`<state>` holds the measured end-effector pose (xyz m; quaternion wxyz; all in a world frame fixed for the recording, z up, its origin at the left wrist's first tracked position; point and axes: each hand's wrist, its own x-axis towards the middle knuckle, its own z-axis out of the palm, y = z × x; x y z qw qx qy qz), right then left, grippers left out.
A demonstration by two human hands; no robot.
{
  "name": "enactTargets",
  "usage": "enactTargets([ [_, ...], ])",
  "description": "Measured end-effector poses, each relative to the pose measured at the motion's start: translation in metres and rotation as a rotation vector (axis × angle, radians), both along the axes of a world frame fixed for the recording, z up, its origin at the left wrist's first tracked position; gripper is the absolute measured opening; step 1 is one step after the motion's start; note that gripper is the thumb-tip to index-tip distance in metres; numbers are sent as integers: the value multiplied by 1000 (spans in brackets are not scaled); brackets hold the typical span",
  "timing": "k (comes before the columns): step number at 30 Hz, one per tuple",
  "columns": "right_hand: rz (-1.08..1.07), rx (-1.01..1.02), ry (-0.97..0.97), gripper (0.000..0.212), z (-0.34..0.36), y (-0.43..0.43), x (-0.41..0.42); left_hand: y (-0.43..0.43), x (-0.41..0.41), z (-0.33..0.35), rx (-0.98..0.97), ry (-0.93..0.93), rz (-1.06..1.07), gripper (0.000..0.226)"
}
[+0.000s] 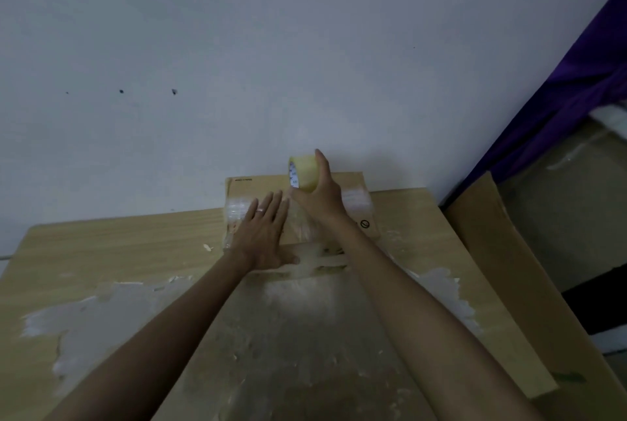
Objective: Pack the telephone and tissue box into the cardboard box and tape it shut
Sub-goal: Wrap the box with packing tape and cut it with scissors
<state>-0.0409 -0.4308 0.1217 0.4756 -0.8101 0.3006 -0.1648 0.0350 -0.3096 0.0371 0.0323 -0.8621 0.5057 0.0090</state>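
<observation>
Cardboard box (258, 188) sat closed at the tabletop's (118, 244) far edge, long axis left-right. Our left hand (263, 234) pressed flat on it; our right hand (322, 198) gripped the tape roll (303, 171) upright.

Dim, flat indoor light, soft shadow behind the tape roll (304, 172) on the wall (305, 47), glare on the table (101, 251), wide-angle bending at edges, overall soft and noisy
</observation>
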Motion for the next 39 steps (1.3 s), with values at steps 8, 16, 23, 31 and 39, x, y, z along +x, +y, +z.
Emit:
enactTargets([
  [8,17,-135,130,81,3,-6,26,-18,9,4,22,-3,83,107],
  [16,-33,-305,201,46,8,28,-16,-22,9,2,-3,52,129,102],
  [23,53,-332,238,44,-55,45,-60,-28,19,5,-17,70,138,105],
  [31,-19,-82,91,58,-129,50,-61,-25,16,1,-50,67,122,109],
  [39,-180,32,-35,72,-116,-19,-91,17,15,-8,-412,-30,179,86],
])
